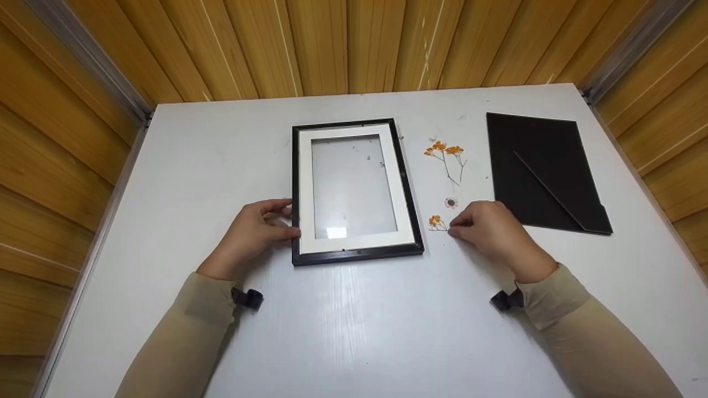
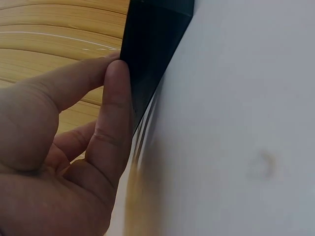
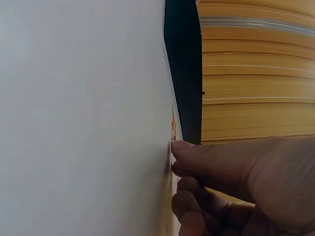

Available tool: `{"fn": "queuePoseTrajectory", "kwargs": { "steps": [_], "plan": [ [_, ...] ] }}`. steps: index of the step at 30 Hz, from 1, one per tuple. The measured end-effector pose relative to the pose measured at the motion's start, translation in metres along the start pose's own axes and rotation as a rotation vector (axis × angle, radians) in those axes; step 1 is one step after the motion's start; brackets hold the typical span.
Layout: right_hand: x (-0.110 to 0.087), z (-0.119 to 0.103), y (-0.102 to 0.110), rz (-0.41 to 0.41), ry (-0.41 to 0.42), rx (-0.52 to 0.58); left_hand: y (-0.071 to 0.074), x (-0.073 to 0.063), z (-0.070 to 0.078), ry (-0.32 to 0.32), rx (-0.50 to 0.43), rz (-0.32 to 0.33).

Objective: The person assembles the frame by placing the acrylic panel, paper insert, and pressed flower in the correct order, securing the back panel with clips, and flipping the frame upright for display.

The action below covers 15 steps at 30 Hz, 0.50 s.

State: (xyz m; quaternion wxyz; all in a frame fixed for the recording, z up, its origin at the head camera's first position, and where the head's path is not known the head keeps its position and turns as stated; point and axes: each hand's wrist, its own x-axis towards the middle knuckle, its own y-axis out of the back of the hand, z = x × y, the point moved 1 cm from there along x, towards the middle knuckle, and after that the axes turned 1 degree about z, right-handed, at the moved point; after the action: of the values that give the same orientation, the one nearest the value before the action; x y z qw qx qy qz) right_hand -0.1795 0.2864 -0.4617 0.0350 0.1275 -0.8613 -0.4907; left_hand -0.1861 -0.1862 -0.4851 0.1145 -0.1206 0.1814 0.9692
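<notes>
A black picture frame point(image 1: 359, 256) with a white inner mat lies on the white table. My left hand point(image 1: 254, 229) touches its left side, thumb and fingertips against the edge; in the left wrist view those fingers point(image 2: 117, 81) rest along the dark frame side point(image 2: 147, 54). To the right of the frame, my right hand point(image 1: 489, 229) pinches the stem end of a small orange dried flower sprig point(image 1: 436, 221) between thumb and forefinger. Its orange blossoms point(image 3: 174, 129) show past the thumb tip in the right wrist view, low over the tabletop.
Just above the sprig lies a small pale dried flower point(image 1: 451, 203) with a dark centre. Farther back is a larger orange dried flower sprig point(image 1: 444, 152). A black backing board point(image 1: 545, 177) with a stand flap lies at the right. Wood-patterned walls point(image 1: 354, 50) border the table.
</notes>
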Motion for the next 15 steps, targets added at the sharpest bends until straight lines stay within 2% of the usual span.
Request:
{"fn": "queuePoseTrajectory", "kwargs": {
  "steps": [15],
  "plan": [
    [0.0021,-0.0018,-0.0057,-0.046,-0.009,-0.035,0.0005,-0.0008,-0.0008,-0.003,-0.003,-0.009]
  ]
}}
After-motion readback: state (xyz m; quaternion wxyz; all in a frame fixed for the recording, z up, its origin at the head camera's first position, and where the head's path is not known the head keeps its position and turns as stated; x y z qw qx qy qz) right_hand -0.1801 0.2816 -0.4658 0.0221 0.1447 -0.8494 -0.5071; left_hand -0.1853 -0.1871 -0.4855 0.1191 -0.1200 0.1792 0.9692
